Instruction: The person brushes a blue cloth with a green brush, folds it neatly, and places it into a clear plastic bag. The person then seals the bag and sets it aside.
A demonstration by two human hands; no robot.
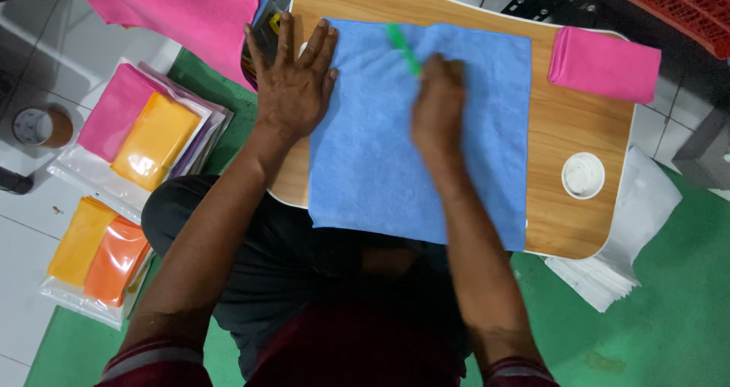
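Note:
A blue cloth point(380, 166) lies spread flat on a small wooden lap table point(578, 121). My left hand point(293, 83) presses flat, fingers spread, on the cloth's top left corner and the table edge. My right hand point(437, 102) is blurred over the upper middle of the cloth, closed around a thin green stick-like tool point(403, 49) that points up and left across the cloth.
A folded pink cloth point(604, 64) lies at the table's top right, and a round white cup recess point(583, 176) sits near its right edge. Bagged pink, yellow and orange cloths point(141, 132) lie on the floor at left. Clear bags point(623, 235) lie at right. A large pink cloth point(182, 7) hangs at top left.

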